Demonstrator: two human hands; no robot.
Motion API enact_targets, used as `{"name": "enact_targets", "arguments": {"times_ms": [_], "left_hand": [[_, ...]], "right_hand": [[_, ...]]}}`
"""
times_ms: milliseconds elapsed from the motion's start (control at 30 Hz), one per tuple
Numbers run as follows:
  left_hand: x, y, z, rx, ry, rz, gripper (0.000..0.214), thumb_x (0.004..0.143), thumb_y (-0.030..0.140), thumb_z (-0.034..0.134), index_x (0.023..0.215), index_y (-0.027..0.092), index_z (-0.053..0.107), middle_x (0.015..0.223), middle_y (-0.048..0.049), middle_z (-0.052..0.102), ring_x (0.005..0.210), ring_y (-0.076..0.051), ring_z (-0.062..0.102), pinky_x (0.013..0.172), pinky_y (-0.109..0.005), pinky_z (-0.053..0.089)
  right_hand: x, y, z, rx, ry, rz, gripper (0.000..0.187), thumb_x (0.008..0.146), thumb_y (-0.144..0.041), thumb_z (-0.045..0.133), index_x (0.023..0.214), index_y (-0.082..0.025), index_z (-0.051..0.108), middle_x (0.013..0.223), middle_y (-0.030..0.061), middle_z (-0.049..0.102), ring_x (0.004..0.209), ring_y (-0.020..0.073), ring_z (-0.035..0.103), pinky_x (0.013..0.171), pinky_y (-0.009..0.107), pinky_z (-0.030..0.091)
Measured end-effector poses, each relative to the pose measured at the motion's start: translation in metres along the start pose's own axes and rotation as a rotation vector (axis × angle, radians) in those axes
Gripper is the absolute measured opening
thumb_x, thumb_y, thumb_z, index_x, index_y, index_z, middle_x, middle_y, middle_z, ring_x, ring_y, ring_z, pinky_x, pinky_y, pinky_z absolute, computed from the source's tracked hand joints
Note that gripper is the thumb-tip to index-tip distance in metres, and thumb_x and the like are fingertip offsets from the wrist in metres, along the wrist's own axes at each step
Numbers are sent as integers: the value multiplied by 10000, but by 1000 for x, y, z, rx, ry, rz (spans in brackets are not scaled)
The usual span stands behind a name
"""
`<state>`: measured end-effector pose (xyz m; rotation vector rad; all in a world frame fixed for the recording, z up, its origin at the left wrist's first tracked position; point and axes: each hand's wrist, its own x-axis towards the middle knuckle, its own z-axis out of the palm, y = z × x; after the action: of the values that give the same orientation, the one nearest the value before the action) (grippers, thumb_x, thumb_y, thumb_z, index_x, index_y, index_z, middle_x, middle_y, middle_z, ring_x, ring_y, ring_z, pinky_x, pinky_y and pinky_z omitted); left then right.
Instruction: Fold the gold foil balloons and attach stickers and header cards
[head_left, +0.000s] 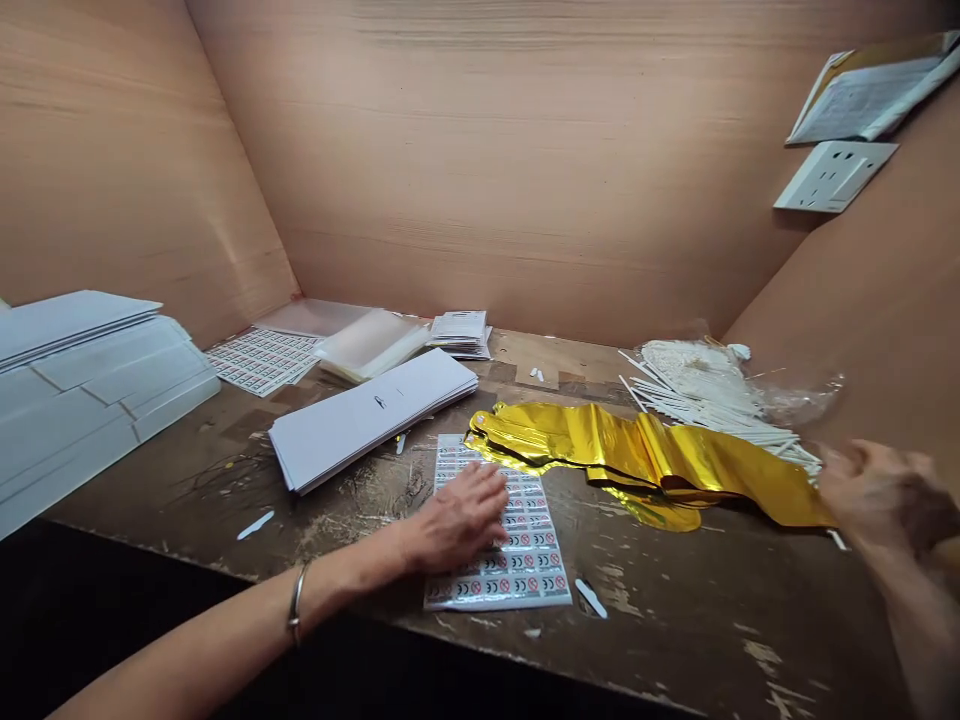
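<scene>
All left fingers (480,492) flat on sticker sheet (517,575)

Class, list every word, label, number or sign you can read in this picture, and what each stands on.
Sticker sheet under the left hand: red prohibition signs; print too small to read.
Farther sticker sheet: too small to read.
Papers on the wall: too small to read.

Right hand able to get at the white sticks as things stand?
Probably yes. The right hand is raised just off the near end of the white sticks, and nothing stands between them. The gold foil lies along the sticks' near side but doesn't look to block that end.
</scene>
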<state>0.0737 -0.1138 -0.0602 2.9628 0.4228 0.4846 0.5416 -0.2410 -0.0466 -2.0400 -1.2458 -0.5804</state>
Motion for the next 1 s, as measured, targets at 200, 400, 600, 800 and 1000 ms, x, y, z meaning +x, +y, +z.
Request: {"name": "enact_targets", "arguments": {"times_ms": [200,400,600,800,1000], "left_hand": [[-3,52,16,-22,-135,-7,647,815,574,312,1237,91,398,1318,-233,338,1255,-369,229,980,-577,191],[0,94,24,-34,-121,148,678,809,587,294,1248,77,371,1289,-247,359,1238,-378,252,981,-549,208],[31,83,27,-97,-47,164,426,809,489,413,965,113,539,1018,-156,554,989,-278,490,910,-464,336],[49,18,6,-53,155,27,159,820,121,385,863,116,537,981,-119,552,981,-204,475,869,-366,382],[27,21,20,23,-4,203,173,860,233,400,885,126,534,947,-101,565,989,-213,472,893,-389,365]], "right_hand": [[-2,-142,42,62,-182,-313,304,827,-350,384,810,-167,626,834,109,619,770,188,546,711,292,390],[-58,-244,59,281,-592,-498,229,857,-237,397,810,-193,617,770,31,582,696,126,533,634,219,376],[-75,-250,71,260,-722,-503,194,852,-200,431,777,-164,607,754,31,547,697,119,519,635,212,369],[-67,-229,78,437,-726,-608,175,830,-183,478,730,-161,619,743,27,536,672,111,503,620,211,380],[-67,-230,79,365,-730,-676,198,833,-173,473,715,-161,632,749,32,559,660,105,503,603,205,365]]}}
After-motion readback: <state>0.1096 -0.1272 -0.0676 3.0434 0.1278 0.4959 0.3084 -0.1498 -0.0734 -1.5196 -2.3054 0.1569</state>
